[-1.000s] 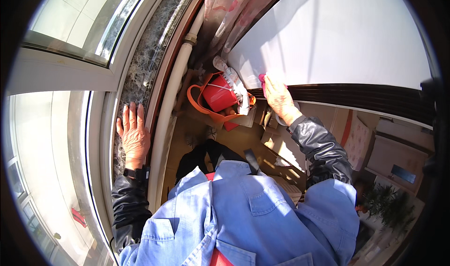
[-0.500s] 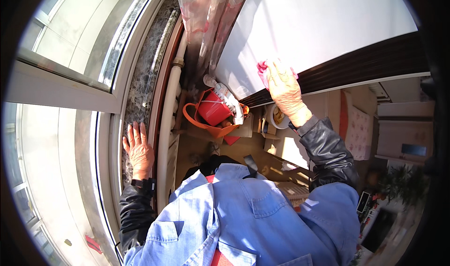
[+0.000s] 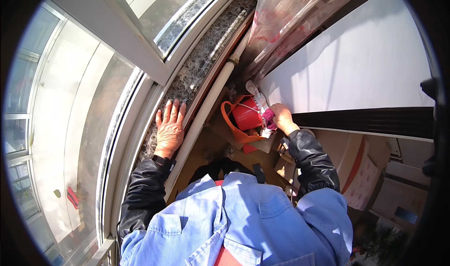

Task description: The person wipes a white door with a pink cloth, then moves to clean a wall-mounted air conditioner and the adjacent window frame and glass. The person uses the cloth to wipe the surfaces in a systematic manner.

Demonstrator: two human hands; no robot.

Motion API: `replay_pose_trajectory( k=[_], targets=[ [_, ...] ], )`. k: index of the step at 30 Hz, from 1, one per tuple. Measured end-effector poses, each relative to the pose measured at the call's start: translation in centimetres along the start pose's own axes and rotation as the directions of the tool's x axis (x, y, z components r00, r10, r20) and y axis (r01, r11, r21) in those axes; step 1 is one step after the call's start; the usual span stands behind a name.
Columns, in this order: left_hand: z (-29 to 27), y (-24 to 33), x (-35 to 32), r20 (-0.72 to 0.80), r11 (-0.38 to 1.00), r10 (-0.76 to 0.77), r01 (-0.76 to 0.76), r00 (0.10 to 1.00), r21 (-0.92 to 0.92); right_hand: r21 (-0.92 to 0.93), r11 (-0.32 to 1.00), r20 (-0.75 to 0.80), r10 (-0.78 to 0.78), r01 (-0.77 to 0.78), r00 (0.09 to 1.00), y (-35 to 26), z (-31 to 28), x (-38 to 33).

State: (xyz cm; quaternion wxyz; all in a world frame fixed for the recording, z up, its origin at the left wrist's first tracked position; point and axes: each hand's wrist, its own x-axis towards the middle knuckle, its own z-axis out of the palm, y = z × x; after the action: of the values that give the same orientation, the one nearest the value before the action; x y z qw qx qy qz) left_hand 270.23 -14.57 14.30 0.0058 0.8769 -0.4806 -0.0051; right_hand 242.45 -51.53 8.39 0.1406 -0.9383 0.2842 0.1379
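My left hand [image 3: 170, 129] lies flat on the dark marbled window sill [image 3: 190, 74], fingers apart. My right hand [image 3: 282, 117] is closed around a magenta cloth [image 3: 269, 119], bunched at its fingertips. This hand is beside the lower left corner of a large white panel [image 3: 347, 64]. Beneath and just left of the cloth, an orange bag or basket [image 3: 229, 120] with a loop handle holds a red bucket [image 3: 246, 116]. Some white material with marks [image 3: 258, 97] hangs over the bucket's side.
To the left stands a white-framed window [image 3: 136, 31]. A pale pipe [image 3: 213, 95] runs along the sill. A sheer flowered curtain [image 3: 286, 17] hangs between window and panel. Dark ribbed trim [image 3: 365, 123] borders the panel. Cardboard boxes [image 3: 335, 149] stand at the right.
My right hand has come down and across the white panel with the cloth, to its lower left corner by the red bucket. The view has turned; my left hand is still on the sill.
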Motion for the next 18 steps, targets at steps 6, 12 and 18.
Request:
replay_pose_trajectory(
  k=[6,12,18],
  targets=[
    [-1.0,-0.5,-0.3,0.042,0.974,0.023,-0.013,0.999,-0.225,0.854,0.25,-0.466,-0.022,0.457,0.884,-10.7,-9.5,6.2],
    [-1.7,-2.3,-2.1,0.081,0.977,-0.019,0.036,0.997,-0.208,0.598,0.671,-0.546,-0.061,0.439,0.836,-24.0,-10.6,15.3],
    [-0.2,-3.0,-2.7,0.055,0.988,0.02,-0.011,0.998,-0.153,-0.14,0.7,-0.551,-0.642,0.7,0.532,-26.0,-3.0,12.6]
  ],
)
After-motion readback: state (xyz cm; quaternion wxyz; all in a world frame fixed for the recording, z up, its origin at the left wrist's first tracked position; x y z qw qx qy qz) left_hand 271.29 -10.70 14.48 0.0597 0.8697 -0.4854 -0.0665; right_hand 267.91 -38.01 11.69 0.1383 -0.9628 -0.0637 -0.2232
